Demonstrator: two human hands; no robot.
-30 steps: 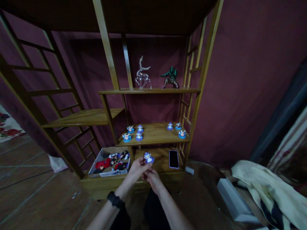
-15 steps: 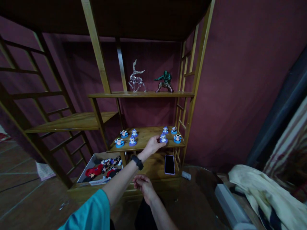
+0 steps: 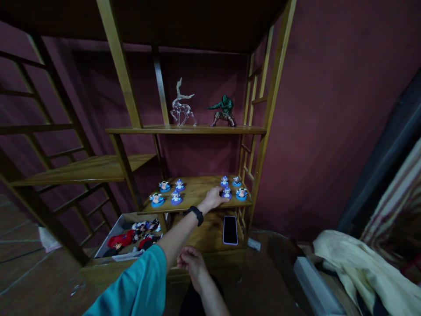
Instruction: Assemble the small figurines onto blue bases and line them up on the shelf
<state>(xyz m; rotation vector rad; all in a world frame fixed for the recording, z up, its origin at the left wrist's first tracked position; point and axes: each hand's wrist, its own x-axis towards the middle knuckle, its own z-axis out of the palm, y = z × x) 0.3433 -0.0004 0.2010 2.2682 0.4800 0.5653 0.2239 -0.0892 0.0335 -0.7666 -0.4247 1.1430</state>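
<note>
My left hand, with a dark band on its wrist, reaches to the front edge of the middle shelf. Its fingers are closed around the left side of a small white-and-purple figurine on a round purple base, which stands upright at shelf level. Close by are another purple-based figurine, a blue-based figurine and a smaller one. On the shelf's left side stand two purple-based figurines and two blue-based ones. Low in front, my right hand is loosely curled, with nothing visible in it.
Below lies a phone on the lower board. A box of mixed figures stands left. The upper shelf carries a clear deer and a green crouching figure. A pale cloth lies at right.
My left hand stays at the purple-based figurine, which now sits slightly closer to the blue-based one on its right. The view has shifted a little. My right hand remains low and curled.
</note>
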